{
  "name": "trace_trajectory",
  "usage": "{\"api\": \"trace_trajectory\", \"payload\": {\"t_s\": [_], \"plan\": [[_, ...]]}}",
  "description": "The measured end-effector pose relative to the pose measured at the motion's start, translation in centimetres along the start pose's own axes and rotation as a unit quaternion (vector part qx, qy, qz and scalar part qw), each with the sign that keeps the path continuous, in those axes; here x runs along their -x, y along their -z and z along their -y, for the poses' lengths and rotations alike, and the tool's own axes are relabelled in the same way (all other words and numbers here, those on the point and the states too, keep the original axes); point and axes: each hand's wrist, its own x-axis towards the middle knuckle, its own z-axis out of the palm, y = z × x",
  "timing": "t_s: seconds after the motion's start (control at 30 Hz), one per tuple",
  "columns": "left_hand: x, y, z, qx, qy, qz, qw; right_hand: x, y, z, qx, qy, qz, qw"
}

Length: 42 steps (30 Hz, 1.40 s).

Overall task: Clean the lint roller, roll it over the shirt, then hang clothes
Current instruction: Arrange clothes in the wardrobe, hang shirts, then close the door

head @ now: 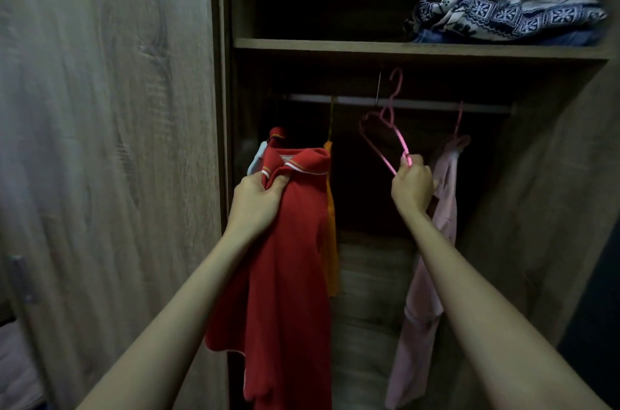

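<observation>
A red polo shirt (292,258) with a white-striped collar hangs down from my left hand (256,199), which grips it just below the collar. My right hand (412,188) pinches one end of an empty pink hanger (382,137), tilted, with its hook up near the closet rod (399,103). Both are held up in front of the open wardrobe. No lint roller is in view.
On the rod hang an orange garment (331,241) behind the red shirt and a pale pink garment (432,275) on a pink hanger at the right. Folded patterned cloth (506,11) lies on the upper shelf (335,46). The wardrobe door (107,158) stands at left.
</observation>
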Motion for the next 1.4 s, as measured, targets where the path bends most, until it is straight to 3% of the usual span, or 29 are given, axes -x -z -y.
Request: {"api": "trace_trajectory", "payload": {"t_s": [0.17,0.23,0.37,0.43,0.53,0.63,0.77,0.9,1.2,1.4], "plan": [[-0.5,-0.4,0.7,-0.007,-0.008,0.0,1.0,10.3,0.7,-2.9,-0.1,-0.022,-0.048,0.994],[-0.4,-0.7,1.3,-0.012,-0.008,0.002,1.0,13.6,0.4,-3.7,-0.143,-0.054,0.011,0.988],[0.1,-1.5,2.2,-0.036,-0.007,0.008,0.999,12.7,-0.3,-3.3,-0.176,-0.201,0.19,0.945],[0.6,-1.7,2.4,-0.041,-0.002,0.012,0.999,12.2,0.4,-3.2,-0.136,-0.224,0.202,0.944],[1.1,-2.3,2.8,-0.028,0.022,0.023,0.999,13.6,2.4,-2.1,-0.188,-0.265,0.181,0.928],[1.3,-3.5,3.6,0.052,0.078,0.058,0.994,15.0,3.8,1.1,-0.267,-0.285,0.193,0.9],[2.0,-5.0,3.8,0.187,0.159,0.115,0.963,14.8,4.9,5.7,-0.362,-0.298,0.253,0.846],[3.0,-5.3,3.5,0.278,0.185,0.148,0.931,14.4,5.4,7.2,-0.356,-0.278,0.272,0.849],[3.7,-4.9,2.6,0.259,0.15,0.245,0.922,14.8,7.4,5.4,-0.366,-0.315,0.243,0.841],[4.4,-6.0,0.8,0.32,0.165,0.355,0.863,14.9,8.9,3.9,-0.363,-0.289,0.212,0.86]]}}
